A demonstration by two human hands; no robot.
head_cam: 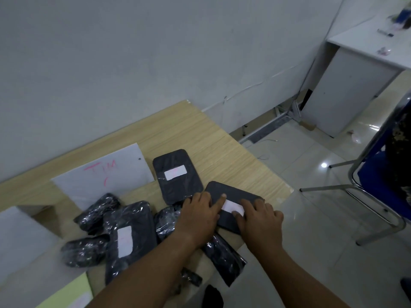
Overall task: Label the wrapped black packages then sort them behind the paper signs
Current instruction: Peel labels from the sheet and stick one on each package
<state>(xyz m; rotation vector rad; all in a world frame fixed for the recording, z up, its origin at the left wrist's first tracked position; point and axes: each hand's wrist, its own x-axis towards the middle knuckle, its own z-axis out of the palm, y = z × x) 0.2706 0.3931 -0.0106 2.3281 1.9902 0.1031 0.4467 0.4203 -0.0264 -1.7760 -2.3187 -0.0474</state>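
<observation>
One label (232, 207), left hand (199, 213), right hand (260, 218) pressing

I look down on a light wood-grain tabletop (178, 127) that runs from 9 o'clock to the centre of my view. Behind it, from 9 to 1 o'clock, is a plain pale grey wall (133, 52) with a thin white cable (255, 84) strung across it. At 2 o'clock a white laminate desk (347, 90) stands in the corner, and a dark-capped marker pen (385, 32) lies on its top. At 3 o'clock is a blue-seated chair with chrome tube legs (375, 172), with a dark patterned cloth (398, 138) on it. Glossy pale floor tiles (311, 218) fill 4 o'clock and carry one bright spot of reflected light (324, 165).
</observation>
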